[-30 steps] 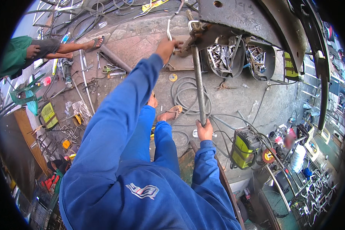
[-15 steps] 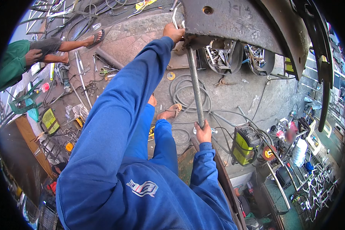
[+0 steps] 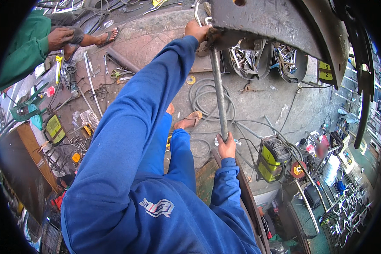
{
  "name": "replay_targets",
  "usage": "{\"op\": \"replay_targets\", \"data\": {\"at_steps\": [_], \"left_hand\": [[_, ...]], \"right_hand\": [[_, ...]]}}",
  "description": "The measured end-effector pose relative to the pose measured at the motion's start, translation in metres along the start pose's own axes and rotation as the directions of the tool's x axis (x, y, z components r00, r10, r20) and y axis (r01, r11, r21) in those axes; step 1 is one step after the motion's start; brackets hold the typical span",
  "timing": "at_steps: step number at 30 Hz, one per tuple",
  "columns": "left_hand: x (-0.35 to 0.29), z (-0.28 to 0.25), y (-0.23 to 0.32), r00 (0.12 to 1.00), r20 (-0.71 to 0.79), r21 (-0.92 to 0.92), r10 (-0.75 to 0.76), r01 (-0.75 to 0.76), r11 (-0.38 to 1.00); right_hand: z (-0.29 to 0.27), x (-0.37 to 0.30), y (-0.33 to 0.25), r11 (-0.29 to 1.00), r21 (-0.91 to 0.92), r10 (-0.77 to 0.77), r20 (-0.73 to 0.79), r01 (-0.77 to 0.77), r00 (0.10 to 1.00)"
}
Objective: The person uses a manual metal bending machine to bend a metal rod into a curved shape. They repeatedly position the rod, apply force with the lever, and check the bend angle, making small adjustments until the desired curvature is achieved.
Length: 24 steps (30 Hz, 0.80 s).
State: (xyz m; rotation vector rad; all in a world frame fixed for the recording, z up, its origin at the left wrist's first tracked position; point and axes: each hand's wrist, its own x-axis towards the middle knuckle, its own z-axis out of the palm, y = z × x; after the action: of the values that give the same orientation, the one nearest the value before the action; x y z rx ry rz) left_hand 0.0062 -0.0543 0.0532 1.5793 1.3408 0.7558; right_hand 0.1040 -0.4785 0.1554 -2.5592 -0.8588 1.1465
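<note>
My left hand [image 3: 196, 31] is closed at the corner of a heavy dark steel piece [image 3: 258, 21], around the lower end of a bent silver metal rod [image 3: 196, 12]. Its fingertips are partly hidden. A long grey metal pipe [image 3: 219, 91] runs down from beneath the steel piece, and my right hand [image 3: 227, 146] is wrapped round its near end. How the pipe's far end meets the steel cannot be seen.
Coiled hose [image 3: 194, 101] lies on the concrete beyond my feet. Two bins of metal tools [image 3: 249, 63] stand under the steel. A green-black machine [image 3: 271, 158] sits at right. Another person in a green sleeve [image 3: 27, 55] is at upper left, among scattered tools and bars.
The steel piece, my left hand and the pipe's top appear slightly further right and higher. Both hands keep their grips. The other person's arm reaches further into view.
</note>
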Motion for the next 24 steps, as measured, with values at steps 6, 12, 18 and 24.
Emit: {"op": "replay_targets", "data": {"at_steps": [6,12,18,24], "left_hand": [[0.013,0.024,-0.028,0.971,-0.042,-0.356,-0.236,0.206,0.911],[0.019,0.026,-0.029,0.969,-0.133,-0.144,-0.208,0.189,0.971],[0.014,0.018,-0.011,0.972,-0.102,-0.113,-0.211,0.200,0.973],[0.011,0.015,-0.004,0.971,-0.085,-0.179,-0.222,0.204,0.962]], "right_hand": [[-0.001,0.000,-0.004,0.999,0.041,-0.001,0.015,0.001,1.000],[-0.008,-0.002,-0.009,0.998,0.027,-0.059,-0.039,0.060,0.997],[-0.004,0.002,-0.012,0.998,0.050,-0.023,0.002,0.023,1.000],[-0.004,0.002,-0.014,0.988,0.155,-0.022,0.011,0.020,1.000]]}}
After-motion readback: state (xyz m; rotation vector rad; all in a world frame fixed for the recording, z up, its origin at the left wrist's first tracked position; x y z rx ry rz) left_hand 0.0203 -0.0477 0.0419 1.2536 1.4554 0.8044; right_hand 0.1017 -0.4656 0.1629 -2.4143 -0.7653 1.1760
